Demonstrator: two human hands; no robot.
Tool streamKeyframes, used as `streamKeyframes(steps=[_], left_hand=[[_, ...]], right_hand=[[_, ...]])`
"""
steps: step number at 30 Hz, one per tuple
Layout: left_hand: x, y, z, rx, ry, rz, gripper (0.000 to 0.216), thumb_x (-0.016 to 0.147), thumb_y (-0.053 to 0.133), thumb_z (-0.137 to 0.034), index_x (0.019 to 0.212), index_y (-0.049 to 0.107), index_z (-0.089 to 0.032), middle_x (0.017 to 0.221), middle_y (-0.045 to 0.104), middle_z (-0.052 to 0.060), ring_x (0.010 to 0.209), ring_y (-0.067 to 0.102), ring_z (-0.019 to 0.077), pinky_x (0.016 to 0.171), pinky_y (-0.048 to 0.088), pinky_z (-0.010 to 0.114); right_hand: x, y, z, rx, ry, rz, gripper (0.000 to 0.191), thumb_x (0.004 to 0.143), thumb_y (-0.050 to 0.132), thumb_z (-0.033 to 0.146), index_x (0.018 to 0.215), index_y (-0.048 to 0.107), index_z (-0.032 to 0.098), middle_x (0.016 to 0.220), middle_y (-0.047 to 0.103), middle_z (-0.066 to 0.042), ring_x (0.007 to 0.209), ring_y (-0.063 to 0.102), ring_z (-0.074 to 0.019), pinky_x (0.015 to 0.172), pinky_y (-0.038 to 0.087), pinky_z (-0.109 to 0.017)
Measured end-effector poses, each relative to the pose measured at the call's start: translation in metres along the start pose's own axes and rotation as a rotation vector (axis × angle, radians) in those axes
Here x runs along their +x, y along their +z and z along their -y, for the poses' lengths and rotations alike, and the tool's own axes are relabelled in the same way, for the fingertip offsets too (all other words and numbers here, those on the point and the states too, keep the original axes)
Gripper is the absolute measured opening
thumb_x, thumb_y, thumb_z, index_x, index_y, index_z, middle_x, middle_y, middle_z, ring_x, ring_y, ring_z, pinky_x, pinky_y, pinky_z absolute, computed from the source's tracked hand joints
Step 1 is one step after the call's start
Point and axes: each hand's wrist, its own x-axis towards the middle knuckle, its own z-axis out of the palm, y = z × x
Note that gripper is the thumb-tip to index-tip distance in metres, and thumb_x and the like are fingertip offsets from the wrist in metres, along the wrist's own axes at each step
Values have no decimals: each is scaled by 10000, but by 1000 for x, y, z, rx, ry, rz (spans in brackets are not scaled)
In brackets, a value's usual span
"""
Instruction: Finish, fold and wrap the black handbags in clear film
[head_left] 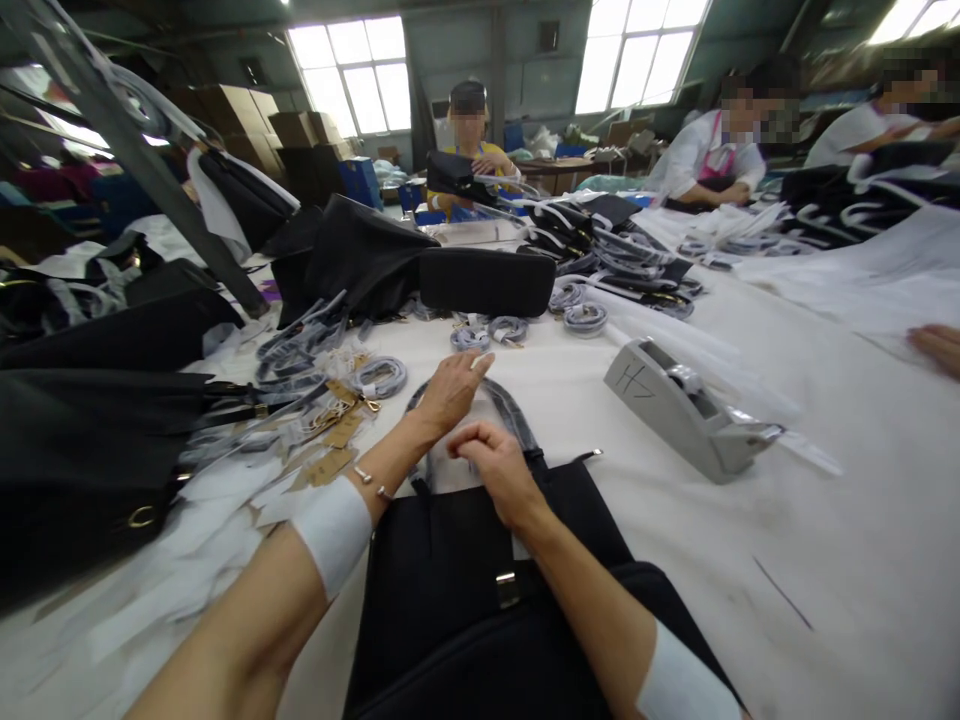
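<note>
A black handbag (442,610) lies on the white-covered table in front of me, with a metal clasp (508,588) on its strap. Its arched handle (511,410) is wrapped in clear plastic and points away from me. Over the top of that handle is my left hand (448,392), its fingers pressed together around it. My right hand (499,470) is just inside the handle's arch, above the bag's top edge. Its fingers are curled in; whatever they pinch is too small to make out.
A grey tape dispenser (675,410) stands to the right. Coiled straps (381,377), paper tags (341,430) and white sheets (187,560) clutter the left. Black bags (97,460) lie farther left; a black pouch (487,282) is ahead. Another person's hand (937,347) is at the right edge.
</note>
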Motion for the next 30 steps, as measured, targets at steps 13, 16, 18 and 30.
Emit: streamKeyframes(steps=[13, 16, 18, 30], left_hand=[[-66, -13, -70, -474, -170, 499, 324, 704, 631, -527, 709, 649, -203, 652, 609, 5, 624, 543, 175, 548, 318, 263], [-61, -6, -69, -636, -185, 486, 230, 677, 639, -409, 650, 577, -188, 588, 531, -26, 582, 493, 140, 528, 303, 247], [-56, -6, -61, -827, -195, 473, 213, 668, 636, -366, 636, 532, -183, 564, 499, -45, 556, 468, 117, 510, 306, 232], [-44, -4, -52, -727, -41, 33, 145, 778, 605, -275, 690, 540, -179, 672, 554, -23, 641, 504, 120, 609, 367, 232]], right_hand=[[20, -42, 23, 761, -128, -430, 127, 716, 654, 280, 780, 612, 178, 612, 567, 49, 483, 484, -64, 446, 370, -192], [19, -38, 22, 727, -145, -418, 130, 711, 656, 277, 780, 622, 172, 606, 577, 42, 474, 489, -67, 445, 369, -196], [19, -38, 22, 729, -145, -424, 132, 708, 654, 276, 782, 622, 172, 602, 575, 44, 467, 487, -67, 447, 373, -200], [17, -37, 25, 656, -171, -414, 132, 722, 635, 295, 787, 601, 185, 605, 555, 52, 470, 491, -77, 449, 390, -216]])
